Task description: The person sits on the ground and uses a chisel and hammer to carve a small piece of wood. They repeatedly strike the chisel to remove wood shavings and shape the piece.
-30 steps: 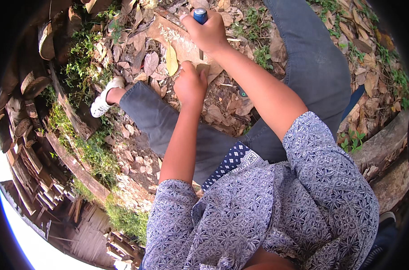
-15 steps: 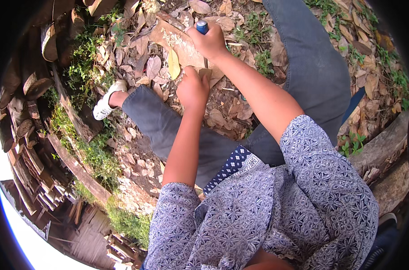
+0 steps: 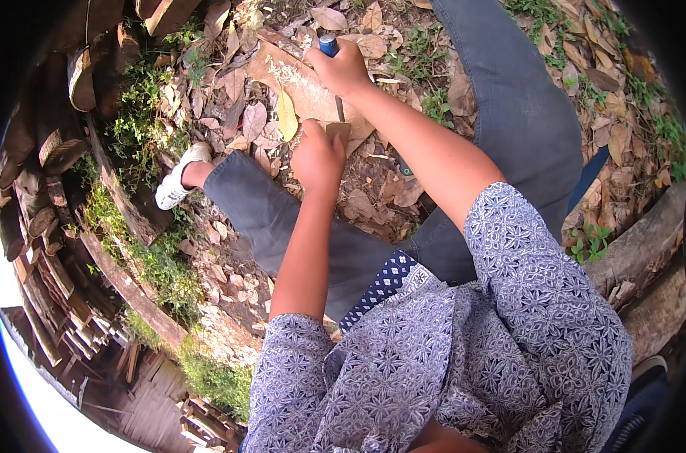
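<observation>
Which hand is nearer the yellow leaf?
Left. The left hand is just below and right of the yellow leaf; the right hand is farther off, up and to its right.

Shavings (image 3: 283, 72) lie on the board (image 3: 307, 92), a leaf (image 3: 286, 117) at its left edge, stacked wood (image 3: 42, 221) farther left, a log (image 3: 639, 248) far right.

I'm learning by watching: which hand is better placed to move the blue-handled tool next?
Probably the right: the right hand is closed around the blue handle, with the dark blade reaching toward the small brown piece. The left hand seems busy gripping that piece.
</observation>
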`<control>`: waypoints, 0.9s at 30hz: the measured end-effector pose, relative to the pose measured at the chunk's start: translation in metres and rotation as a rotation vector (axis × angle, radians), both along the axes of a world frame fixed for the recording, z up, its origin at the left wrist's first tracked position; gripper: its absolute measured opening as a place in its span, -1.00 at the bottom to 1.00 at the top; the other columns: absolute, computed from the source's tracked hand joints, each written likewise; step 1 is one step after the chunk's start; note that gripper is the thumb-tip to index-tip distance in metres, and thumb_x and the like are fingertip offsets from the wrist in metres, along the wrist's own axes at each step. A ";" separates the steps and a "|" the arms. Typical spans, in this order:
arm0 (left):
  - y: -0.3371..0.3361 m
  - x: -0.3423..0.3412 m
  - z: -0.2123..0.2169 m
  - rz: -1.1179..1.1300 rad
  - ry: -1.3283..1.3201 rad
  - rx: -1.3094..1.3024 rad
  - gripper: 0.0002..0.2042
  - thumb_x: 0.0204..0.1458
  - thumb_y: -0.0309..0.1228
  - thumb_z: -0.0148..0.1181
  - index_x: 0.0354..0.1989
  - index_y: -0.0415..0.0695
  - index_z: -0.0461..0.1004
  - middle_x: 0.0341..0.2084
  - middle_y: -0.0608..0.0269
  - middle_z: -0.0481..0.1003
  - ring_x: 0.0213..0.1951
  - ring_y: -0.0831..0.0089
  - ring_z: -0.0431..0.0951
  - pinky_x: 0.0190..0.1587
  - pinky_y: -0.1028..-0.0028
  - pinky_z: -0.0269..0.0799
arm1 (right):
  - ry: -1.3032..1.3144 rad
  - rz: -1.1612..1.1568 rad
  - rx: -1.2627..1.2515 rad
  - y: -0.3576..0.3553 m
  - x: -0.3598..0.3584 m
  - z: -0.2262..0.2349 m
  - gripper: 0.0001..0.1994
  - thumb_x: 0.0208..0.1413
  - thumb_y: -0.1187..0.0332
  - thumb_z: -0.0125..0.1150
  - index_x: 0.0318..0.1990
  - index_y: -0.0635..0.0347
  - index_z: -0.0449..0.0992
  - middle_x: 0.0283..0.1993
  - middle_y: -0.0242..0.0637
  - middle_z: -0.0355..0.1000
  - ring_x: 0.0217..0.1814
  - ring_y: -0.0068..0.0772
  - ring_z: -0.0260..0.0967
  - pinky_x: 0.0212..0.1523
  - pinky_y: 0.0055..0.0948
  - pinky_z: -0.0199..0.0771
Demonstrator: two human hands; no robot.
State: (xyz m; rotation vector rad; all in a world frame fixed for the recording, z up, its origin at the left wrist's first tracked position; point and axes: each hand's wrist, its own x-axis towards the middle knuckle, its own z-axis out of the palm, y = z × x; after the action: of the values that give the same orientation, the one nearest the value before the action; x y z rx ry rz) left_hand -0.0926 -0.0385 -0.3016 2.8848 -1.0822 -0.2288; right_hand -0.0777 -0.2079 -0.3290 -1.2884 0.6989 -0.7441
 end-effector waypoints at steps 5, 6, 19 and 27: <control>0.010 0.005 -0.008 -0.004 -0.046 -0.054 -0.52 -0.03 -0.19 0.45 -0.21 -0.19 0.27 -0.51 -0.13 0.58 -0.46 -0.13 0.63 -0.41 0.02 0.54 | -0.131 0.007 0.003 -0.005 0.004 0.044 -0.67 0.12 0.26 0.31 -0.65 0.11 0.43 -0.69 -0.48 0.34 -0.69 -0.61 0.31 -0.62 -0.43 0.31; 0.010 0.004 -0.009 -0.014 -0.041 -0.065 -0.52 -0.04 -0.18 0.45 -0.21 -0.20 0.27 -0.50 -0.13 0.58 -0.45 -0.13 0.63 -0.41 0.02 0.53 | -0.113 -0.002 0.013 -0.004 0.002 0.049 -0.67 0.10 0.26 0.32 -0.64 0.13 0.42 -0.69 -0.49 0.33 -0.65 -0.63 0.29 -0.59 -0.42 0.29; 0.006 0.000 -0.003 0.014 0.006 0.007 -0.58 0.02 -0.22 0.40 -0.19 -0.17 0.27 -0.42 -0.08 0.59 -0.40 -0.12 0.64 -0.36 0.02 0.55 | -0.073 0.044 -0.124 0.018 -0.004 0.022 -0.68 0.11 0.25 0.32 -0.62 0.13 0.43 -0.68 -0.52 0.32 -0.62 -0.64 0.23 -0.55 -0.44 0.23; 0.011 0.000 -0.009 0.002 -0.021 -0.057 -0.55 -0.03 -0.19 0.43 -0.22 -0.18 0.26 -0.48 -0.13 0.58 -0.44 -0.13 0.63 -0.39 0.01 0.53 | -0.083 0.061 -0.075 0.006 -0.011 0.019 -0.66 0.10 0.24 0.32 -0.65 0.13 0.42 -0.69 -0.53 0.31 -0.63 -0.64 0.22 -0.56 -0.37 0.22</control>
State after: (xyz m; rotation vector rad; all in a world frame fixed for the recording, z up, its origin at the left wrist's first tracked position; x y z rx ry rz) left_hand -0.0924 -0.0279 -0.3105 2.8438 -1.0706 -0.1651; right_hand -0.0886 -0.2016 -0.3098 -1.3338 0.5672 -0.7758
